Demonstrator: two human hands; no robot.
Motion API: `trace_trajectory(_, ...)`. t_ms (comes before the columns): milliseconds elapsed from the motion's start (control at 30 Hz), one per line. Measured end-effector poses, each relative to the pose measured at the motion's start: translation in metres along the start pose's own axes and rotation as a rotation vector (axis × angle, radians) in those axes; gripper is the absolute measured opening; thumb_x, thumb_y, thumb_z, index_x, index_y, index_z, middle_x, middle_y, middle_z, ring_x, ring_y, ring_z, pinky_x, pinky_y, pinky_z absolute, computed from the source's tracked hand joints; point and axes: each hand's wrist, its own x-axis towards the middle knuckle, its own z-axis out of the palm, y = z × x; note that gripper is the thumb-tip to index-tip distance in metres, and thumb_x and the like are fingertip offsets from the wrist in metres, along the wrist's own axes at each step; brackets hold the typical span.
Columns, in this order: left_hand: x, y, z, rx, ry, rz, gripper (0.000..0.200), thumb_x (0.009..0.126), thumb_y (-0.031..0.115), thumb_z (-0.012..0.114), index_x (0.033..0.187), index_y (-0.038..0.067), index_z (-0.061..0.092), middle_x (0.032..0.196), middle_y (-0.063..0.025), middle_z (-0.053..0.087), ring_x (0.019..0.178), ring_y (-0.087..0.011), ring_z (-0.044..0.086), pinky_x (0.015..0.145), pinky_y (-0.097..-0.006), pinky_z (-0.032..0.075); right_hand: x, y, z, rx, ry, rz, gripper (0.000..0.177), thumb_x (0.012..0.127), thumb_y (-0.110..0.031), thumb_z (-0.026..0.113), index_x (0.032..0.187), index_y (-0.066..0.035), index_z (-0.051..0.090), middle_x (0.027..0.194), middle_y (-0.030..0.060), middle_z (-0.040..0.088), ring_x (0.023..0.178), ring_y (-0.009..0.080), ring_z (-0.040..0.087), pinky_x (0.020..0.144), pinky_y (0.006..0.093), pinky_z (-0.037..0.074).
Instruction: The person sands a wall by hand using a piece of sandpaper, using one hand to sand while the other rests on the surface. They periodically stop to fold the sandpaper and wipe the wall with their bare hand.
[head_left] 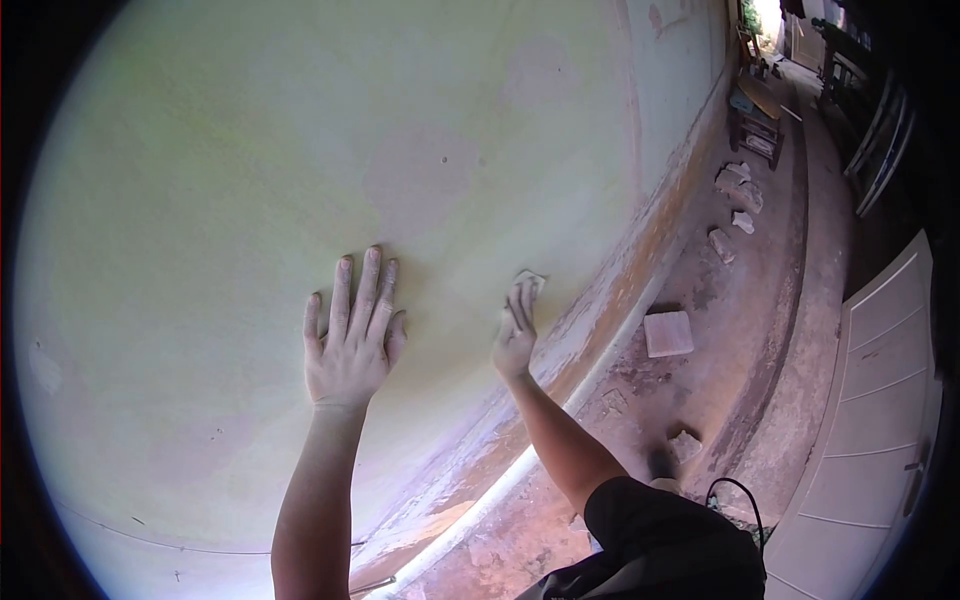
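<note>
My left hand [350, 350] lies flat against a pale green wall [220, 200], fingers spread and whitened with dust. To its right, my right hand [514, 340] presses a small pale square of what looks like sandpaper [534, 279] to the same wall. The fingers cover most of that piece; only its far corner shows beyond the fingertips. Above the hands the wall has a pinkish patch [425, 175] with a small dark hole.
Peeling brown paint [590, 350] runs along the wall's base. On the dusty floor lie a pale square block [668, 334] and several broken chunks [742, 190]. A white panelled door [870, 420] stands at right, with a small wooden rack [757, 138] farther off.
</note>
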Motion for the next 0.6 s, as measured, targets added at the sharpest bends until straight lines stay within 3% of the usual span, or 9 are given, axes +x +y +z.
trace_trajectory(67,-0.001,0.000,0.002,-0.028,-0.003,-0.003,0.060,0.104,0.057,0.047,0.160,0.037,0.042,0.171,0.0103,0.034,0.156,-0.0130,0.034,0.127,-0.0463,0.018,0.002,0.085,0.008,0.083,0.267,0.295,0.040,0.109,-0.008,0.047,0.142,0.012,0.057,0.160,0.0301,0.044,0.154,0.0444,0.034,0.126,0.0487,0.027)
trace_trajectory(100,-0.001,-0.001,0.002,-0.029,-0.013,0.005,0.060,0.104,0.057,0.047,0.160,0.037,0.042,0.171,0.0103,0.034,0.156,-0.0130,0.034,0.127,-0.0463,0.018,0.012,0.078,0.015,0.079,0.264,0.307,0.040,0.109,-0.008,0.047,0.142,0.012,0.057,0.160,0.0301,0.044,0.154,0.0444,0.034,0.126,0.0487,0.027)
trace_trajectory(167,0.000,0.002,0.000,-0.033,0.003,-0.025,0.062,0.102,0.058,0.050,0.160,0.035,0.043,0.171,0.0098,0.035,0.156,-0.0138,0.034,0.125,-0.0465,0.021,0.038,0.020,0.026,0.307,0.424,0.661,0.041,0.111,-0.010,0.046,0.144,0.012,0.055,0.160,0.0299,0.044,0.155,0.0431,0.034,0.126,0.0475,0.028)
trace_trajectory(233,0.000,0.008,-0.001,-0.050,-0.018,0.006,0.063,0.102,0.058,0.050,0.160,0.034,0.043,0.171,0.0093,0.035,0.155,-0.0142,0.035,0.124,-0.0468,0.022,0.022,-0.063,0.043,0.063,0.234,0.270,0.044,0.110,-0.013,0.048,0.145,0.013,0.054,0.159,0.0297,0.045,0.154,0.0444,0.034,0.125,0.0503,0.029)
trace_trajectory(300,0.003,0.007,0.000,-0.045,-0.019,0.030,0.064,0.102,0.058,0.051,0.160,0.033,0.044,0.170,0.0088,0.036,0.155,-0.0147,0.036,0.124,-0.0471,0.023,-0.019,-0.095,0.045,0.023,0.002,0.039,0.045,0.110,-0.017,0.049,0.146,0.011,0.054,0.158,0.0296,0.046,0.153,0.0457,0.036,0.125,0.0538,0.029)
trace_trajectory(400,0.005,0.008,0.002,-0.033,0.003,0.043,0.065,0.101,0.057,0.052,0.160,0.031,0.043,0.169,0.0074,0.038,0.154,-0.0157,0.038,0.123,-0.0471,0.024,-0.042,-0.025,0.021,-0.015,0.029,-0.010,0.044,0.110,-0.018,0.049,0.144,0.009,0.057,0.157,0.0301,0.047,0.152,0.0468,0.037,0.124,0.0566,0.030)
trace_trajectory(467,0.004,0.009,0.001,-0.049,0.012,0.036,0.066,0.101,0.057,0.053,0.160,0.030,0.043,0.169,0.0065,0.040,0.154,-0.0165,0.039,0.122,-0.0475,0.025,-0.031,0.043,0.000,-0.097,0.230,0.064,0.041,0.111,-0.018,0.049,0.139,0.008,0.062,0.155,0.0290,0.050,0.152,0.0438,0.039,0.123,0.0565,0.031)
trace_trajectory(533,0.010,0.008,0.005,-0.033,0.026,0.034,0.066,0.100,0.057,0.054,0.160,0.029,0.044,0.169,0.0065,0.039,0.154,-0.0171,0.038,0.122,-0.0482,0.025,-0.017,0.101,-0.017,0.618,0.380,0.804,0.040,0.112,-0.019,0.049,0.138,0.009,0.062,0.153,0.0279,0.053,0.150,0.0411,0.042,0.123,0.0539,0.035)
trace_trajectory(600,0.000,0.012,0.000,-0.053,-0.008,0.040,0.066,0.100,0.057,0.054,0.160,0.029,0.044,0.169,0.0065,0.039,0.154,-0.0176,0.038,0.122,-0.0490,0.024,0.012,0.042,-0.010,0.412,0.415,1.010,0.044,0.112,-0.018,0.047,0.146,0.010,0.054,0.157,0.0281,0.049,0.151,0.0381,0.043,0.122,0.0480,0.036)
